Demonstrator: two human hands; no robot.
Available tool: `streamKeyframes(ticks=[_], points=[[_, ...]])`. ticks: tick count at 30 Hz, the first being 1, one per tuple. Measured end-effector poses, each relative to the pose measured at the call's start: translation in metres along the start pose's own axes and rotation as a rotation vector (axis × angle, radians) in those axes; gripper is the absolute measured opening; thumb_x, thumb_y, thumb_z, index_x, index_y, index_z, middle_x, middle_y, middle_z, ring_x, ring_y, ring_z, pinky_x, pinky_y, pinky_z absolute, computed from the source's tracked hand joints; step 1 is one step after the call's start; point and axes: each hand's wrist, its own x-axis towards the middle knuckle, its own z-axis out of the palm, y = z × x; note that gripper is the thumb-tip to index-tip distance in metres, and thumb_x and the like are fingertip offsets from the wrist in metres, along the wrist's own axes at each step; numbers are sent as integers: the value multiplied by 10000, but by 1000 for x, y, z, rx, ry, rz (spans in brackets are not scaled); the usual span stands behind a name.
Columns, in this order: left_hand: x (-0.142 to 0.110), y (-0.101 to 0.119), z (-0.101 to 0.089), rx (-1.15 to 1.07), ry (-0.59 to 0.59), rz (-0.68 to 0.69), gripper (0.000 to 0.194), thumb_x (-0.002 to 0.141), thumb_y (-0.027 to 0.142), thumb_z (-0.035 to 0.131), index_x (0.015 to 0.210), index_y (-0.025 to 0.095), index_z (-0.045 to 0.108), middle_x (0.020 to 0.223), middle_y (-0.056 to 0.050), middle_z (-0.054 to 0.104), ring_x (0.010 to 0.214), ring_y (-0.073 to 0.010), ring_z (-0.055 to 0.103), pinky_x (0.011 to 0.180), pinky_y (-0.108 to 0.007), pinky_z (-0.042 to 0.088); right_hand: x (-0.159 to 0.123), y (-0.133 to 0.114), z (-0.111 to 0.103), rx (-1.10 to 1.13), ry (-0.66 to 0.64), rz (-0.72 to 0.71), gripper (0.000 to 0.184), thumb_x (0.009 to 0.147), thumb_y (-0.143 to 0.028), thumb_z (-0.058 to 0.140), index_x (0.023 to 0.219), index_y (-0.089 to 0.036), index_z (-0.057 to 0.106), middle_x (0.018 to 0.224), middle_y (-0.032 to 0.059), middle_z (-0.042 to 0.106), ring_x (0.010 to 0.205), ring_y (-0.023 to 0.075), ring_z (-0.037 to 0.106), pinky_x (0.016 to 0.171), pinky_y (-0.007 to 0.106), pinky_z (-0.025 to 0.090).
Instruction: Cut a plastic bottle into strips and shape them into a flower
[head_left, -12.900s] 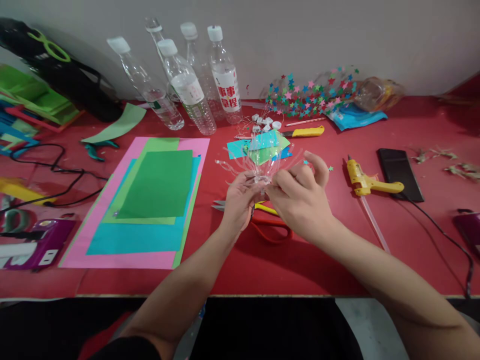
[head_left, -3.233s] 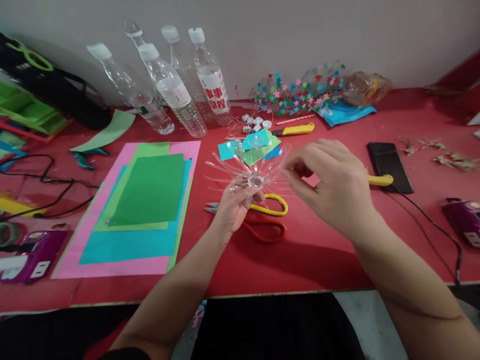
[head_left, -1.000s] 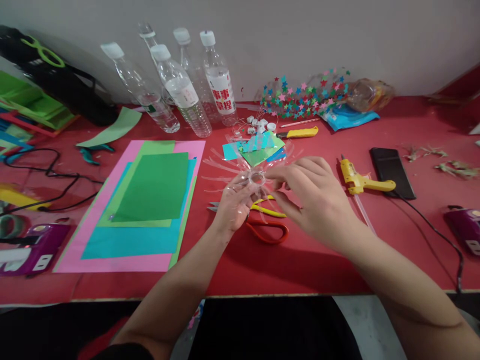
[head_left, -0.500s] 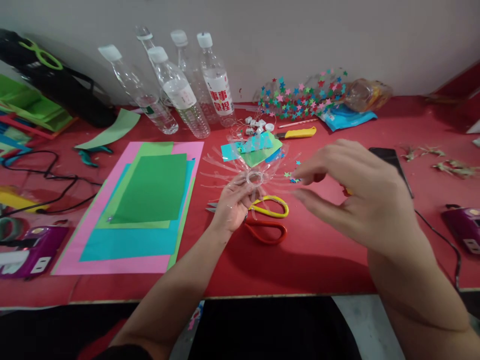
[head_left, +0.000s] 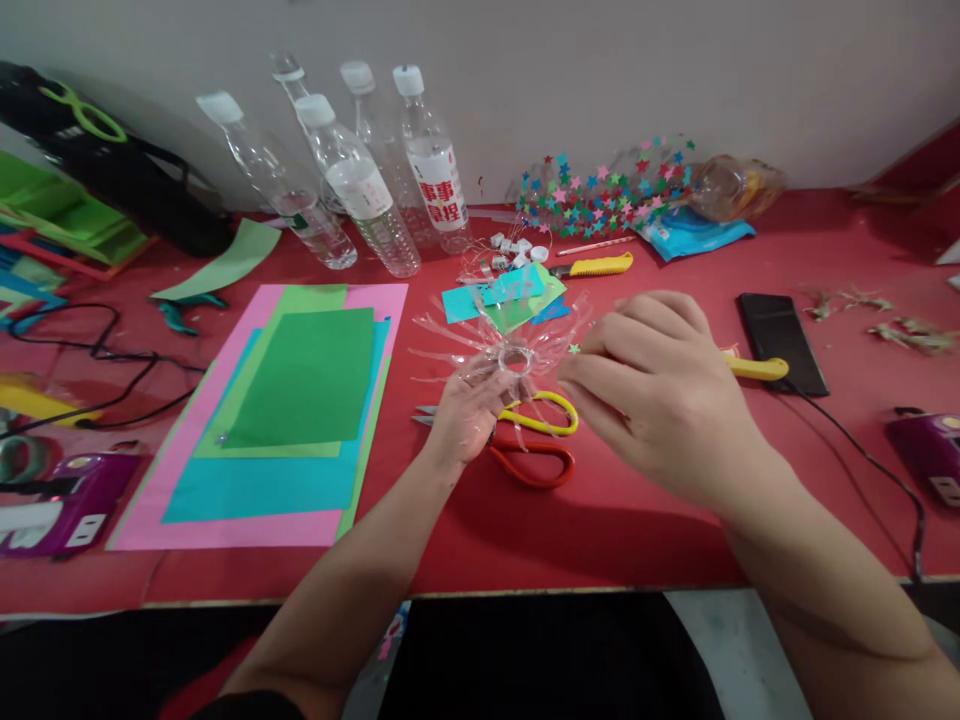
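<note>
My left hand [head_left: 472,405] grips a clear plastic bottle piece [head_left: 514,358] by its round neck. Thin strips cut from its wall fan out on every side, like a flower. To the right, my right hand [head_left: 645,390] is closed, with thumb and fingertips together beside the outer ends of the strips. What sits between those fingertips is too fine to make out. Scissors [head_left: 534,466] with one yellow and one red handle lie on the table beneath the left hand. Small coloured paper pieces [head_left: 517,300] lie behind the strips.
Stacked coloured sheets [head_left: 300,375] lie at left. Several clear bottles [head_left: 442,200] stand along the wall, beside a star-covered plastic piece [head_left: 600,195]. A yellow cutter [head_left: 600,265], a phone [head_left: 784,340] and a yellow-handled tool [head_left: 757,368] lie toward the right.
My right hand has closed its fingers and moved slightly left and down, uncovering the phone and yellow handle. The bottle piece has shifted a little to the right in my left hand.
</note>
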Motion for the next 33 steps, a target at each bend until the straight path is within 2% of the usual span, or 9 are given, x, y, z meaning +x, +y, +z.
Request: streamKeyframes(ticks=[7,12,21,25,28,33], points=[[0,-4,-4,58,0,-15,262,671,188,793,928,190,744,942,-30,752,787,-142,701,714,-254,558,0,2,0,-56,16,-19,265,922,-165,516,699,-194,655,683,24,606,690,174,440,694,366,367],[1,-3,-4,86,-36,-33,277,686,199,794,956,184,737,872,-30,750,755,-144,702,720,-265,563,0,1,0,-72,22,-27,266,924,-159,504,705,-193,651,690,30,611,697,181,438,703,376,375],[1,-1,0,19,-4,0,250,670,213,801,909,184,733,892,-22,739,667,-111,670,682,-261,565,-1,2,-3,49,-105,-8,193,895,-144,527,749,-169,651,748,32,614,735,178,489,755,367,382],[0,1,2,12,0,-4,250,666,217,797,903,186,727,934,-24,734,671,-114,671,685,-266,559,-3,4,-7,71,-109,-1,142,897,-161,539,837,-155,667,789,39,631,764,194,518,766,377,389],[0,2,2,20,-2,-21,272,656,225,800,914,182,725,861,-20,725,671,-120,665,684,-269,547,-4,7,-10,79,-102,19,129,905,-179,546,891,-148,670,831,50,652,789,203,534,760,376,387],[0,1,2,8,-12,-13,273,664,214,793,927,179,726,894,-22,722,679,-116,658,662,-259,537,-3,7,-4,117,-98,27,140,909,-180,535,866,-149,665,818,51,659,781,190,533,756,356,371]])
